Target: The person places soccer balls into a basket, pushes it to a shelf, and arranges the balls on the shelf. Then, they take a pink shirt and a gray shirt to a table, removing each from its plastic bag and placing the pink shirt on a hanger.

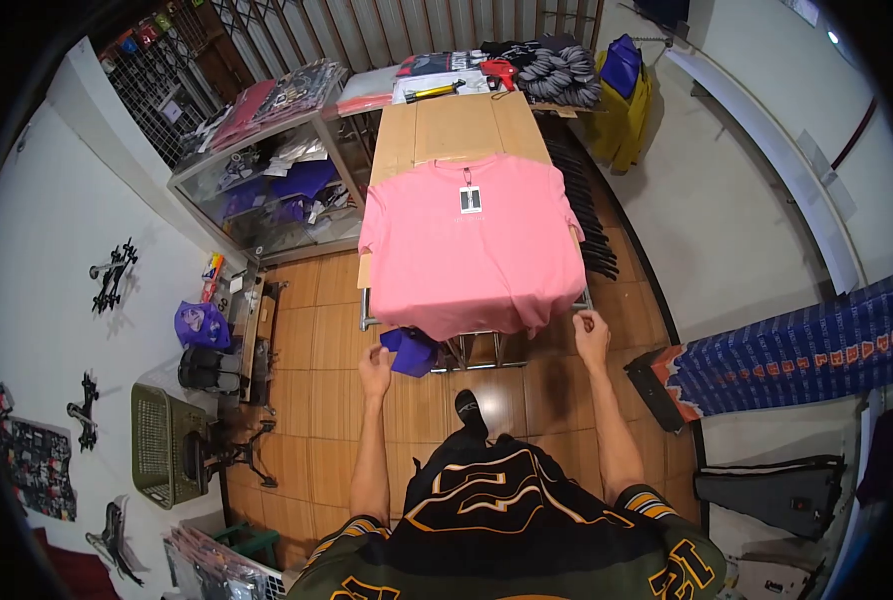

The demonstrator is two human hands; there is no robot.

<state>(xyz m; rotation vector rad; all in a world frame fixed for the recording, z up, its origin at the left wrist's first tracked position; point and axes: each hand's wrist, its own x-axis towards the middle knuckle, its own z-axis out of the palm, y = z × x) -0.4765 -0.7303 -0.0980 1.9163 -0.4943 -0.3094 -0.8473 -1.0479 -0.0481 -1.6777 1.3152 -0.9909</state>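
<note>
A pink shirt (477, 260) covers the table (452, 125) mid-frame. Near its lower corners, left hand (376, 370) and right hand (592, 335) curl loosely; whether they pinch anything, I cannot tell.

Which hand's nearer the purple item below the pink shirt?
Left: your left hand is just beside the purple item, contact unclear; your right hand is farther off, near the pink shirt.

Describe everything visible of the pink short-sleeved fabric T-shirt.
The pink short-sleeved fabric T-shirt lies spread almost flat, lightly creased, on a light-brown rectangular tabletop, round neckline toward the far end, lower part draping over the near edge. A rectangular black-and-white tag on a dark loop lies on its chest, just above a faint small print. The bare left hand and bare right hand both appear clear of it.
</note>
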